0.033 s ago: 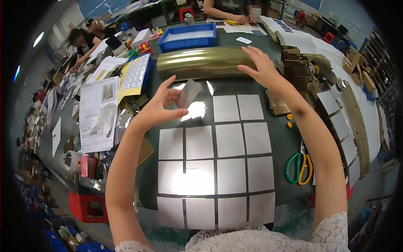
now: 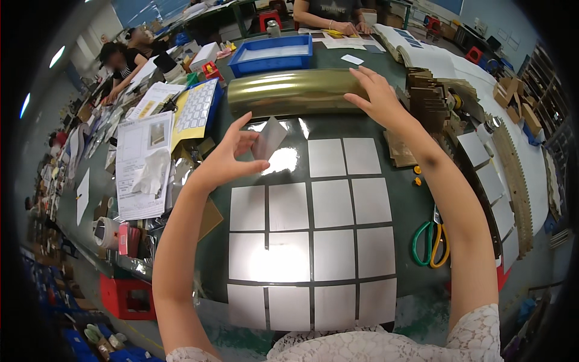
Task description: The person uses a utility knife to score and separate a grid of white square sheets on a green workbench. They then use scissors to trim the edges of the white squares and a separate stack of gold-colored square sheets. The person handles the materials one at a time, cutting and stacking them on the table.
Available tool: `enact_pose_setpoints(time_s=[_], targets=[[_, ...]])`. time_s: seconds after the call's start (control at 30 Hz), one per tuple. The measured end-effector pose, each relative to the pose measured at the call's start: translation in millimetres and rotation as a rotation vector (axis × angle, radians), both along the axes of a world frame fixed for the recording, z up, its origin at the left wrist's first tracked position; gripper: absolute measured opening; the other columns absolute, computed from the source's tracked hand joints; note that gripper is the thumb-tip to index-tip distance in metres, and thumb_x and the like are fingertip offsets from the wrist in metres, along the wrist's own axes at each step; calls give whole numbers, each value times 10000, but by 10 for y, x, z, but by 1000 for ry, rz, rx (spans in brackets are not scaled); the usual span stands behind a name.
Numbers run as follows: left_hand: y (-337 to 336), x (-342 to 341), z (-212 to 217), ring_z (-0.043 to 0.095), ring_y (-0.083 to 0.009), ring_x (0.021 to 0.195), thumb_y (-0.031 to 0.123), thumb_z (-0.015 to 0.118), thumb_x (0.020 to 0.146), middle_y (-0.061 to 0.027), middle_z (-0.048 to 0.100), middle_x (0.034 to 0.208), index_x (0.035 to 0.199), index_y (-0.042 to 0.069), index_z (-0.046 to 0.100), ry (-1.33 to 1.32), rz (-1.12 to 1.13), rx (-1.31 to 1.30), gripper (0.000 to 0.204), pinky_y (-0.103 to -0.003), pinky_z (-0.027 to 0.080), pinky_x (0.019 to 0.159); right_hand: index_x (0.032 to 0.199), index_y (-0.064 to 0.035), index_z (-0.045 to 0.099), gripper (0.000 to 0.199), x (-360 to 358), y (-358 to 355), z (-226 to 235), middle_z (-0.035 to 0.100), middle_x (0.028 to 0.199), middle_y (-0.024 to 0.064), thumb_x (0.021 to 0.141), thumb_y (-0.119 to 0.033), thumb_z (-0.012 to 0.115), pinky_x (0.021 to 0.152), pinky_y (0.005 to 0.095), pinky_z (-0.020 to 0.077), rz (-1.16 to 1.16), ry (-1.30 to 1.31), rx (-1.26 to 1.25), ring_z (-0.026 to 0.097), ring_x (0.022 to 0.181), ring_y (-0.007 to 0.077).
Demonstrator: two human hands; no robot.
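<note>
My left hand (image 2: pixel 228 152) holds a small, thin greyish square sheet (image 2: pixel 270 140), tilted above the table, against its curled fingers. Its thumb and forefinger stretch outward. At the right end of a shiny olive-gold roll of film (image 2: pixel 289 90), my right hand (image 2: pixel 379 98) has its fingers spread; whether the fingertips touch the roll is hard to tell. Below both hands, rows of whitish square sheets (image 2: pixel 335 203) lie flat with narrow gaps between them. The far row has two squares (image 2: pixel 326 157) on its right side. Light glares off the middle left ones.
Scissors (image 2: pixel 430 244) with green and yellow handles lie right of the squares. Papers (image 2: pixel 140 199) and a yellow sheet (image 2: pixel 186 123) lie left. A blue tray (image 2: pixel 271 67) stands behind the roll, brown slotted card pieces (image 2: pixel 425 90) at right. A co-worker's hands (image 2: pixel 354 28) work across the table.
</note>
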State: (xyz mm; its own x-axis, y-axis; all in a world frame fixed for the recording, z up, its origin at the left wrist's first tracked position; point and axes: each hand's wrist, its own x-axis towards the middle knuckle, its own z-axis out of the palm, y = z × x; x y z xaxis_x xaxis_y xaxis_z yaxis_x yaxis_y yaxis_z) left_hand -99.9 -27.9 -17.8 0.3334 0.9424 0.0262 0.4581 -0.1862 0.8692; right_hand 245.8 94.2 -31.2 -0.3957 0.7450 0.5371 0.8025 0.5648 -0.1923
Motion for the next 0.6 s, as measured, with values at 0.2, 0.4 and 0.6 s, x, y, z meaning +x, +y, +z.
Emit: enact_pose_setpoints(time_s=[0.2, 0.4, 0.6], targets=[[-122, -199, -57, 435, -339, 1267, 298, 825, 672, -217, 442, 1351, 1496, 82, 161, 127, 46, 11, 1080, -427, 301, 1113, 1383, -226, 459, 594, -94, 404, -275, 456, 1398, 141, 862, -468, 608, 1032, 455, 375, -121, -162, 135, 378, 1319, 367], [-93, -199, -179, 439, -306, 1240, 233, 818, 654, -173, 448, 1352, 1497, 99, 186, 300, 23, 103, 1062, -422, 310, 1093, 1375, -227, 468, 574, -91, 361, -357, 475, 1381, 139, 867, -459, 601, 1018, 455, 395, -80, -105, 181, 391, 1306, 376], [79, -86, -335, 402, -314, 1270, 196, 815, 620, -171, 433, 1354, 1498, 103, 190, 466, -96, 239, 1083, -390, 304, 1094, 1373, -212, 467, 569, -123, 192, -367, 468, 1377, 134, 861, -400, 631, 1000, 446, 409, -87, -100, 244, 392, 1297, 362]])
